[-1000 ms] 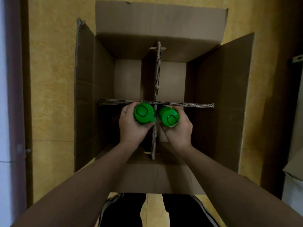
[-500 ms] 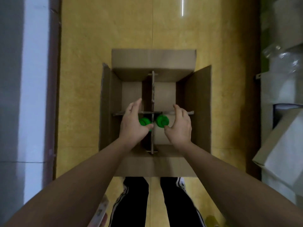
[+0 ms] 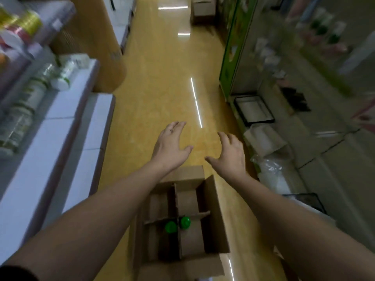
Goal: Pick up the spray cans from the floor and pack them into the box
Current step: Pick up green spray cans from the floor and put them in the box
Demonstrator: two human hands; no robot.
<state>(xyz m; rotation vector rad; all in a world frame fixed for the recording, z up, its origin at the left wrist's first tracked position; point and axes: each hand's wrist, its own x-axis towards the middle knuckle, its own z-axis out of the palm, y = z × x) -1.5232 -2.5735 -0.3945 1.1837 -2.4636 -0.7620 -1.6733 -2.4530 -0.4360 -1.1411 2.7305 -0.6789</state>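
An open cardboard box [image 3: 215,216] with a cross-shaped divider stands on the yellow floor at the bottom centre. Two spray cans stand in its near compartments, showing only green caps: one cap [image 3: 170,227] left of the divider, the other cap [image 3: 185,222] right of it. My left hand [image 3: 170,146] and my right hand [image 3: 231,153] are raised above and beyond the box's far flap, both empty with fingers spread. No spray can on the floor is visible.
A shop aisle runs ahead. White shelving [image 3: 67,122] with bottles lines the left. On the right stand a green-edged shelf unit [image 3: 233,49], a dark-framed tray [image 3: 253,110], white packets and plastic wrap [image 3: 272,169] on the floor. A box [image 3: 203,13] sits far down the aisle.
Both hands let go of the two green-capped cans, which stay in the box, and rose up and forward. The view lifted from straight down into the box to along the aisle.
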